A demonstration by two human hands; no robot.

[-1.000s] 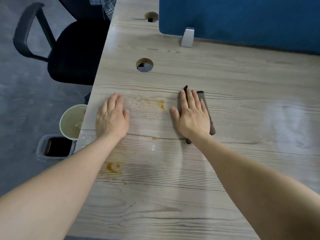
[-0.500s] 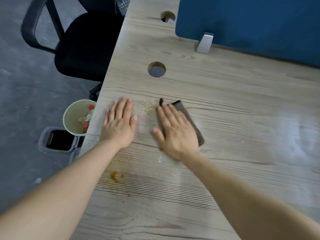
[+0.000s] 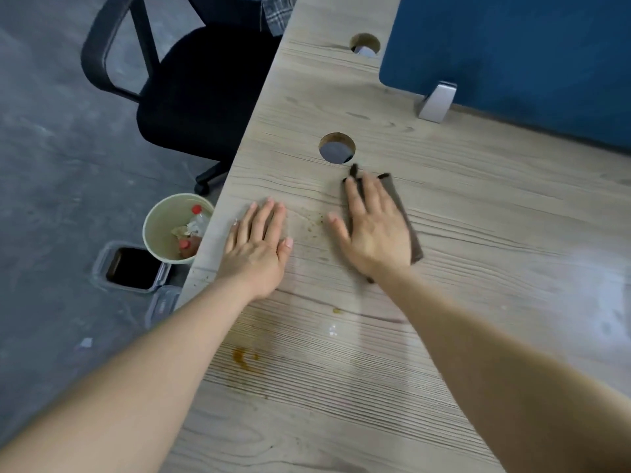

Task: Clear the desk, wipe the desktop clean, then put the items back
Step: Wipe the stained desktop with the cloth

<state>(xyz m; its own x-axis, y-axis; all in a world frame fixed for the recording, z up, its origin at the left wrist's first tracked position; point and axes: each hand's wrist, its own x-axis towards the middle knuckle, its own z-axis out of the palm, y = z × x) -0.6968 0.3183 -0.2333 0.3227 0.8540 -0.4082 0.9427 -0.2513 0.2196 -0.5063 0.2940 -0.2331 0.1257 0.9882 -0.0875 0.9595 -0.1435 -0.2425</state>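
Note:
My right hand (image 3: 377, 230) lies flat on a folded dark brown cloth (image 3: 408, 223) and presses it onto the light wooden desktop (image 3: 478, 233). My left hand (image 3: 257, 247) rests flat beside it near the desk's left edge, fingers spread, holding nothing. Faint brown specks (image 3: 312, 221) dot the wood between the two hands. An orange-brown stain (image 3: 244, 358) sits nearer to me, and a small drop (image 3: 337, 311) lies close to my right forearm.
A cable hole (image 3: 337, 148) opens just beyond the cloth, another (image 3: 364, 45) farther back. A blue divider (image 3: 512, 56) on a metal foot (image 3: 437, 102) closes the back right. Left of the desk stand a black chair (image 3: 191, 97), a bin (image 3: 172, 228) with rubbish, and a floor socket (image 3: 133, 268).
My right hand slid the cloth left over the orange smear between the hands, then back to the right and farther from me; only faint specks remain there. The left hand stayed put.

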